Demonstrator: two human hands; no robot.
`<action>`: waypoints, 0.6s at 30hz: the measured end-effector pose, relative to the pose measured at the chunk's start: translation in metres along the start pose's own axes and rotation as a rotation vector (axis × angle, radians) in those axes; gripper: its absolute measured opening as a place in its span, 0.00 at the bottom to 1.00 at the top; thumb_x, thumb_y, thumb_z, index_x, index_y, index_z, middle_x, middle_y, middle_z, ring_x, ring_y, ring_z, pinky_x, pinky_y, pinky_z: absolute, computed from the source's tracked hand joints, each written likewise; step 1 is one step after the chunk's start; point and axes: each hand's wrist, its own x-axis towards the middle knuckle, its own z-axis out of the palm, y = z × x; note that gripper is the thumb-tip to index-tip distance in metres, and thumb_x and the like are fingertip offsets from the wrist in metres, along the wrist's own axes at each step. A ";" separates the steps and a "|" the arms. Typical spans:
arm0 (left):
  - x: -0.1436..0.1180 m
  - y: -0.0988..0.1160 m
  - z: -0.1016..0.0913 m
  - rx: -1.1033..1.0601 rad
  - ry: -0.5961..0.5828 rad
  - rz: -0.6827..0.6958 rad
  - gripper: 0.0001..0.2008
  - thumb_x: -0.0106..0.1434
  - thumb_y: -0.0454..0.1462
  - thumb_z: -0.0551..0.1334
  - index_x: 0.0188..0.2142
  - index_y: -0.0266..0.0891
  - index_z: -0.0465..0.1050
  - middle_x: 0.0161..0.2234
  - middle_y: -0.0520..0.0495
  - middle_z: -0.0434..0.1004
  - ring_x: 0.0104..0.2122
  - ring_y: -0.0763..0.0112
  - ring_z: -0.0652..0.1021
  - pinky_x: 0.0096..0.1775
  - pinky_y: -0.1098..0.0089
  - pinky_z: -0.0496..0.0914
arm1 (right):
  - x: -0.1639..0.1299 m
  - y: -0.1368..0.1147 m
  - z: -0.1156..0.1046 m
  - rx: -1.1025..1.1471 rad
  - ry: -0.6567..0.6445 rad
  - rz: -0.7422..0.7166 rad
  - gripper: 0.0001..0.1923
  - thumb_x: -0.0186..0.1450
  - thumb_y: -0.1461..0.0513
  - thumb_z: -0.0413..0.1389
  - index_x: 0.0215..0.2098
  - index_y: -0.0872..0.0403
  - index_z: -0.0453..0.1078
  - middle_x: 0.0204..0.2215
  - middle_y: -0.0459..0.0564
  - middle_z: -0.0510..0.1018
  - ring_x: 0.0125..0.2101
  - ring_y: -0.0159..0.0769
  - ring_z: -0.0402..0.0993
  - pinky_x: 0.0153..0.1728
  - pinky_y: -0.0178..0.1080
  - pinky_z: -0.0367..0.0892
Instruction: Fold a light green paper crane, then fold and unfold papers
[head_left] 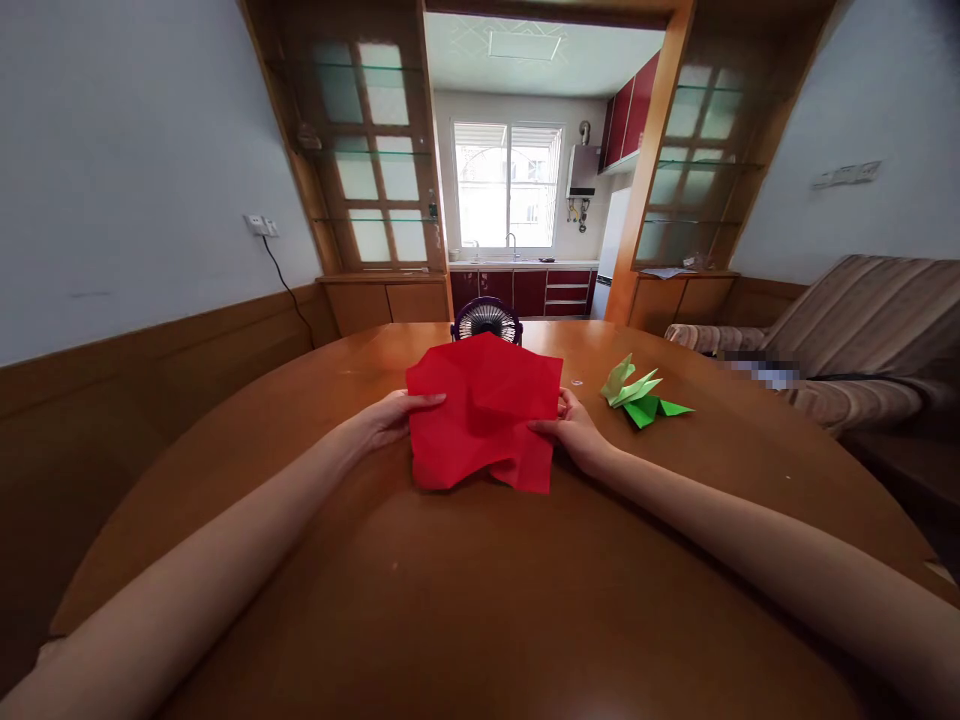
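1. The left hand (394,418) and right hand (574,430) each pinch a side edge of a creased red paper sheet (484,410) above the wooden counter (480,600).
2. A small dark fan (486,320), partly hidden behind the sheet, stands beyond it.
3. Green folded paper (641,397), possibly two pieces, lies to the right, apart from the hands.
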 end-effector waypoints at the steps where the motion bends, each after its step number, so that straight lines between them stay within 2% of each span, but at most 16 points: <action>1: -0.002 -0.003 0.008 -0.027 -0.022 0.010 0.22 0.50 0.33 0.72 0.45 0.33 0.73 0.42 0.38 0.80 0.40 0.59 0.81 0.43 0.65 0.76 | -0.002 0.000 0.000 0.027 0.030 -0.002 0.35 0.43 0.68 0.67 0.45 0.49 0.58 0.35 0.47 0.79 0.32 0.40 0.78 0.35 0.43 0.74; 3: -0.005 -0.010 0.025 -0.038 -0.092 -0.004 0.24 0.47 0.30 0.73 0.46 0.34 0.73 0.44 0.38 0.79 0.41 0.60 0.80 0.44 0.64 0.75 | -0.004 -0.001 0.001 0.072 0.087 -0.008 0.36 0.43 0.67 0.68 0.45 0.49 0.57 0.33 0.45 0.79 0.30 0.39 0.78 0.34 0.42 0.74; 5: -0.009 -0.019 0.044 -0.050 -0.106 -0.014 0.25 0.44 0.28 0.74 0.43 0.34 0.74 0.42 0.39 0.80 0.39 0.60 0.81 0.44 0.63 0.76 | -0.007 -0.001 0.004 0.096 0.101 0.002 0.36 0.43 0.65 0.69 0.46 0.49 0.58 0.30 0.43 0.79 0.28 0.38 0.78 0.32 0.41 0.73; 8: -0.014 -0.027 0.067 -0.109 -0.083 0.003 0.24 0.44 0.29 0.74 0.42 0.34 0.74 0.42 0.40 0.80 0.38 0.60 0.81 0.45 0.61 0.76 | -0.011 0.002 0.010 0.087 0.024 0.012 0.34 0.42 0.64 0.69 0.44 0.49 0.60 0.27 0.41 0.77 0.27 0.37 0.77 0.31 0.39 0.73; 10: -0.017 -0.028 0.075 -0.139 -0.095 0.018 0.21 0.46 0.31 0.74 0.41 0.34 0.74 0.42 0.40 0.80 0.38 0.60 0.81 0.46 0.61 0.76 | -0.013 0.004 0.013 0.058 -0.050 -0.027 0.32 0.43 0.64 0.68 0.43 0.49 0.61 0.27 0.41 0.77 0.29 0.36 0.77 0.32 0.38 0.72; 12: -0.017 -0.023 0.074 -0.133 -0.092 0.022 0.20 0.46 0.32 0.74 0.40 0.34 0.74 0.41 0.40 0.80 0.38 0.60 0.81 0.46 0.60 0.76 | -0.011 0.004 0.012 0.025 -0.077 -0.056 0.31 0.43 0.64 0.67 0.43 0.48 0.61 0.28 0.41 0.76 0.30 0.36 0.76 0.32 0.38 0.72; 14: -0.015 -0.015 0.065 -0.097 -0.053 0.032 0.20 0.45 0.32 0.74 0.39 0.35 0.75 0.40 0.41 0.81 0.37 0.61 0.81 0.46 0.60 0.76 | -0.007 0.003 0.006 -0.018 -0.044 -0.033 0.33 0.43 0.66 0.66 0.45 0.48 0.59 0.28 0.41 0.75 0.29 0.36 0.76 0.31 0.38 0.72; 18: -0.004 0.004 0.026 0.049 0.010 -0.028 0.21 0.42 0.32 0.75 0.38 0.34 0.75 0.40 0.41 0.81 0.37 0.60 0.81 0.44 0.61 0.76 | 0.007 -0.004 -0.014 -0.262 0.088 0.036 0.40 0.46 0.69 0.61 0.55 0.51 0.54 0.30 0.43 0.72 0.26 0.35 0.73 0.26 0.36 0.70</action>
